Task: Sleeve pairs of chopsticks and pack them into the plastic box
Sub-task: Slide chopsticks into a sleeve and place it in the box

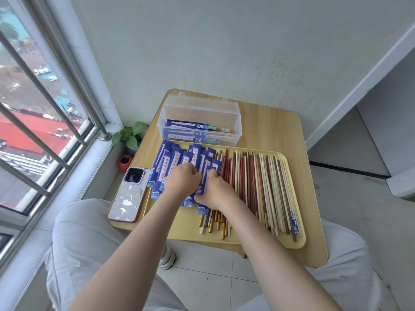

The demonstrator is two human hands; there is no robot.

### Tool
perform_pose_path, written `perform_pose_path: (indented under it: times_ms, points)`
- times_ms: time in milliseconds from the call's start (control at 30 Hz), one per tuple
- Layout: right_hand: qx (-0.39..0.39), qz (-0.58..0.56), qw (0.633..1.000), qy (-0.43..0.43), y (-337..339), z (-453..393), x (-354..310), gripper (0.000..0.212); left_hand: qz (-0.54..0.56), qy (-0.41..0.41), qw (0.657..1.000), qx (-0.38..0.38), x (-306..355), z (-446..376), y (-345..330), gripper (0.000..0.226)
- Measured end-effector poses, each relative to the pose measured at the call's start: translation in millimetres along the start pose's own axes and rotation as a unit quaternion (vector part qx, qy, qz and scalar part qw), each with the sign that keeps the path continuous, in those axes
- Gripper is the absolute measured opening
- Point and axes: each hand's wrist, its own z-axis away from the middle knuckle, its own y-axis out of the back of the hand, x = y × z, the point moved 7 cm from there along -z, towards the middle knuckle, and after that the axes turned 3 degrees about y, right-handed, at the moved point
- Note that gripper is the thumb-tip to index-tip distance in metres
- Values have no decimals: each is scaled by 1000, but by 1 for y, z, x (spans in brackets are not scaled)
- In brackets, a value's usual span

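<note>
A yellow tray [298, 240] on the small wooden table holds several blue paper sleeves [167, 163] on its left half and many loose chopsticks [265, 187] in red, brown and cream on its right half. Both hands meet over the sleeve pile. My left hand [183, 179] has curled fingers on a blue sleeve. My right hand [215, 190] grips one blue sleeve [212, 170] lying at the edge of the loose chopsticks. Behind the tray stands the clear plastic box [202, 108], lid up, with several sleeved pairs [190, 129] inside.
A phone [129, 195] in a pale case lies on the table's left edge beside the tray. A small plant in a red pot [125, 162] stands on the floor by the window. My knees sit just under the table's near edge.
</note>
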Motion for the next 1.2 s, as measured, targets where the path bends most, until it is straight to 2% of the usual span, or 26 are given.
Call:
perform_pose_path:
  times_ms: [233,300,367,433,467,567,633,700,767,867,933,967,1000,1067,1100,1133,1200]
  points:
    - [4,-36,999,-11,-2,7,-3,83,18,-18,1000,8,0,7,-5,20]
    - [30,-38,998,-27,4,10,2,68,18,-22,1000,10,0,8,-5,21]
    - [88,-68,993,-38,15,15,10,37,40,-13,999,29,-2,8,-3,23]
    - [144,-147,978,-32,25,21,21,15,89,0,995,49,-1,9,0,30]
    - [154,-203,967,-21,28,25,25,11,126,1,991,45,4,11,1,35]
    - [132,-333,933,27,34,36,25,16,311,-7,950,-23,24,16,-6,46]
    - [115,-350,929,49,38,43,24,20,384,18,922,-41,34,20,-12,39]
    - [99,-350,930,61,41,46,28,21,425,70,902,-30,34,23,-16,29]
    - [98,-372,921,63,43,48,37,16,483,139,864,-32,28,24,-22,30]
    - [147,-417,897,16,50,51,58,14,549,209,809,-28,20,28,-24,29]
    - [203,-458,865,-28,56,53,77,16,580,198,790,-18,23,30,-19,30]
    - [228,-478,847,-45,60,56,85,17,573,188,798,2,24,30,-16,36]
    - [247,-488,835,-58,63,57,92,17,535,178,825,39,22,31,-9,46]
    - [267,-490,827,-63,71,62,100,12,378,107,909,138,26,33,12,67]
    - [267,-494,825,-59,74,64,101,11,280,26,943,176,38,34,22,70]
    - [265,-499,823,-52,76,65,100,12,187,-68,962,188,56,37,28,69]
    - [252,-502,827,-41,78,66,96,17,49,-202,973,103,88,41,15,64]
